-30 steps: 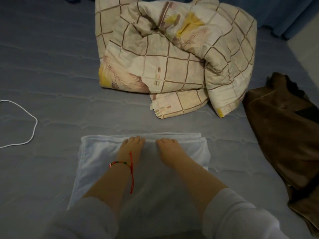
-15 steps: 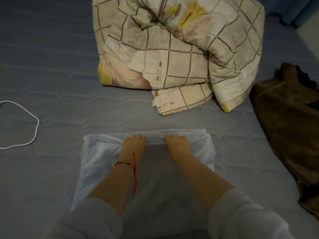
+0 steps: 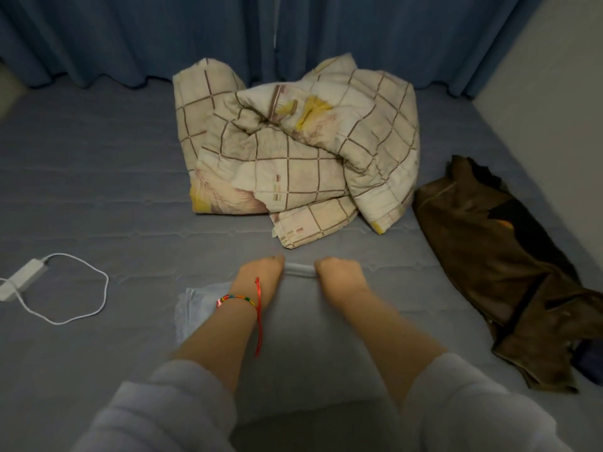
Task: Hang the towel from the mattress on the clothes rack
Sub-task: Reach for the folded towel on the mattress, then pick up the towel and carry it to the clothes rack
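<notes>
both hands, left hand (image 3: 259,275) and right hand (image 3: 337,277), pinch the towel (image 3: 301,337) edge off the mattress (image 3: 98,190), and if it sags it could unfold or drag the charger cable (image 3: 81,298).

Pale grey sleeves (image 3: 169,406) pushed up both forearms, multicoloured beaded bracelet (image 3: 235,300), red string (image 3: 259,316) on left wrist

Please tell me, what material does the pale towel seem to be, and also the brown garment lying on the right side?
The towel, held at its far edge by the left hand and the right hand, looks like soft matte cotton terry: pale, limp, folding thickly. The brown garment looks like suede or faux leather: a dull sheen, stiff creases. Neither is certain in this dim light.
</notes>
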